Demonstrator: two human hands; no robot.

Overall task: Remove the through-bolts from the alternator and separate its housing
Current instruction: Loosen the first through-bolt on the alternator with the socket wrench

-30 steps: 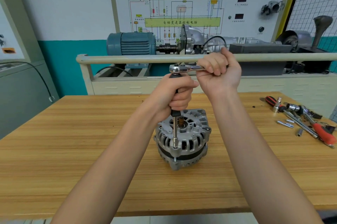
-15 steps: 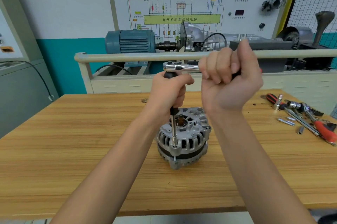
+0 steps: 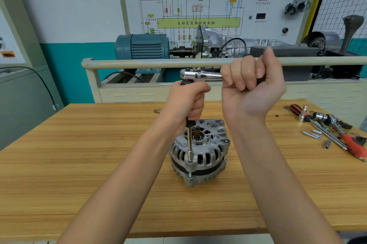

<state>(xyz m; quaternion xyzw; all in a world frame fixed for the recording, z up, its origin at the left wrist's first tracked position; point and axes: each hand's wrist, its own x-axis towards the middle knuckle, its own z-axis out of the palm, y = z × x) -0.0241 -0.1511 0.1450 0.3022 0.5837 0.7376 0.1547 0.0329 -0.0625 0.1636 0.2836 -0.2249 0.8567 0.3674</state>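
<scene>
The left hand [image 3: 185,102] is curled tight around the long black and silver bar [image 3: 190,144] that stands straight up. The bar's bottom tip sits on a bolt at the front edge of the alternator [image 3: 199,154]. The shiny ratchet [image 3: 198,74] sits on top of the bar. The right hand [image 3: 252,86] is wrapped around the ratchet's handle, palm facing the camera. The alternator stands in the middle of the wooden table [image 3: 79,164]. Loose tools [image 3: 333,130] lie at the far right. Behind the table are a blue motor [image 3: 143,46] and a wiring chart [image 3: 198,15] on the wall
</scene>
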